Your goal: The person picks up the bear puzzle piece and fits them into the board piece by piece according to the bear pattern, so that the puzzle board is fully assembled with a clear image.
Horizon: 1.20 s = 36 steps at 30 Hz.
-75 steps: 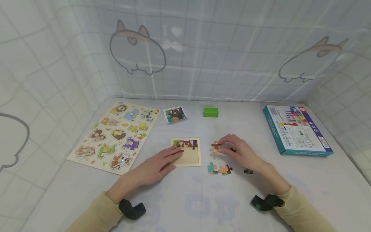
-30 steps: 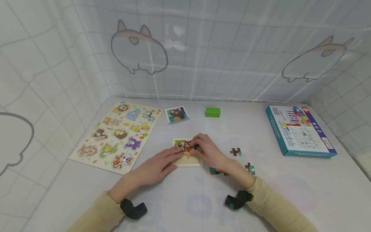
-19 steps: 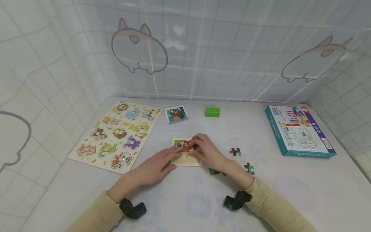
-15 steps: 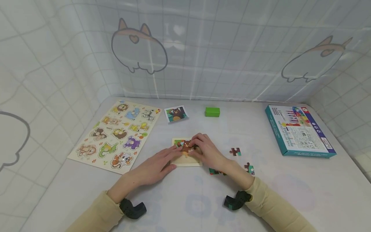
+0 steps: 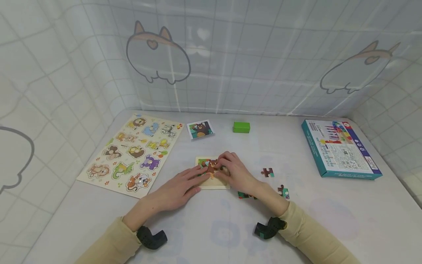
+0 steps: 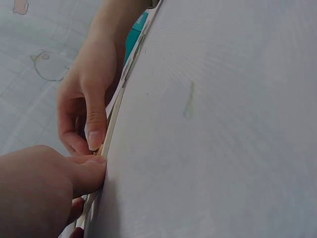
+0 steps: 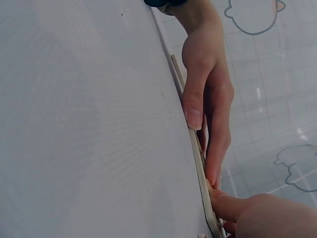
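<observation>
A small wooden jigsaw tray [image 5: 223,187] lies in front of me in the head view, with bear-picture pieces along its far side. My right hand [image 5: 235,172] pinches a brown and tan jigsaw piece [image 5: 212,175] between thumb and fingers, low over the tray, just below the bear's face. Its fingers hide part of the tray. My left hand [image 5: 178,189] lies across the tray's left side, fingers extended, fingertips at the piece. Both wrist views show the fingertips of the left hand [image 6: 54,178] and the right hand [image 7: 208,99] meeting at the thin tray's edge.
Loose jigsaw pieces lie to the right: a brown one [image 5: 267,172], one with green [image 5: 284,191], and others [image 5: 243,195] partly under the right wrist. Behind are a bear picture card [image 5: 200,129] and green block [image 5: 241,127]. An animal puzzle board [image 5: 132,154] and box [image 5: 343,148] flank them.
My right hand has brought the jigsaw piece leftward from the loose pieces to the tray and stayed there with small shifts. The left fingers have edged slightly right towards the piece.
</observation>
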### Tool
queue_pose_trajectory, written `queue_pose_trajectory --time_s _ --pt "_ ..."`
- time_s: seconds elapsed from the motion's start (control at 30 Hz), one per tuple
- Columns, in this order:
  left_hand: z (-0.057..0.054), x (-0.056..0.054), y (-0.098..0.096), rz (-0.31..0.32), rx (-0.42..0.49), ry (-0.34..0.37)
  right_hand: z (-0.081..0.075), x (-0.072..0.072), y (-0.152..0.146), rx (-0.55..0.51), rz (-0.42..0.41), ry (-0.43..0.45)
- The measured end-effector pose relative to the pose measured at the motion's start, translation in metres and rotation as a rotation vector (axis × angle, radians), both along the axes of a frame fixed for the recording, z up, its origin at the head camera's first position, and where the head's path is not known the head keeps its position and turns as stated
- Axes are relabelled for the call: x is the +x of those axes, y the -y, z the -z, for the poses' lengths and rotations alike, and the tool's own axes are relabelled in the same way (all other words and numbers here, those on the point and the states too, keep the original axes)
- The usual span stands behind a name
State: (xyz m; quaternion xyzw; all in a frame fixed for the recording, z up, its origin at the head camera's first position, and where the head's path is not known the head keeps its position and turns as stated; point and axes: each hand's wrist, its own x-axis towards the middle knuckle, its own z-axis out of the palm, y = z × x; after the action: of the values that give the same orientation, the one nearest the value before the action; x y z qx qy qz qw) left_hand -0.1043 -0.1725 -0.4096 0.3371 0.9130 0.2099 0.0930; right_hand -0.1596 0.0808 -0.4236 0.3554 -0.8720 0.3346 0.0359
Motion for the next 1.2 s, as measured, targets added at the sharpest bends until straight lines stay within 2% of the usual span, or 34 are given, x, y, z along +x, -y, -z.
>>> queue_pose_trajectory --time_s 0.23,0.53,0.83,1.0,1.1,1.2 --pt "0.002 0.000 -0.001 0.001 -0.022 -0.046 0.001 0.000 0.000 -0.004 -0.006 -0.002" --pt "0.001 0.001 -0.005 -0.023 -0.036 -0.044 0.000 0.000 0.000 -0.019 -0.007 -0.004" --pt "0.001 0.001 -0.006 0.005 -0.060 -0.094 -0.001 -0.001 0.000 0.001 0.003 0.033" --pt "-0.001 0.001 -0.009 0.017 -0.080 -0.123 -0.001 -0.001 0.000 -0.013 0.023 0.020" --pt "-0.002 0.002 -0.013 0.030 -0.076 -0.109 0.000 0.000 0.000 -0.023 0.035 0.001" --pt "-0.002 0.002 -0.015 0.018 -0.051 -0.052 0.001 0.000 0.000 -0.029 0.041 -0.009"
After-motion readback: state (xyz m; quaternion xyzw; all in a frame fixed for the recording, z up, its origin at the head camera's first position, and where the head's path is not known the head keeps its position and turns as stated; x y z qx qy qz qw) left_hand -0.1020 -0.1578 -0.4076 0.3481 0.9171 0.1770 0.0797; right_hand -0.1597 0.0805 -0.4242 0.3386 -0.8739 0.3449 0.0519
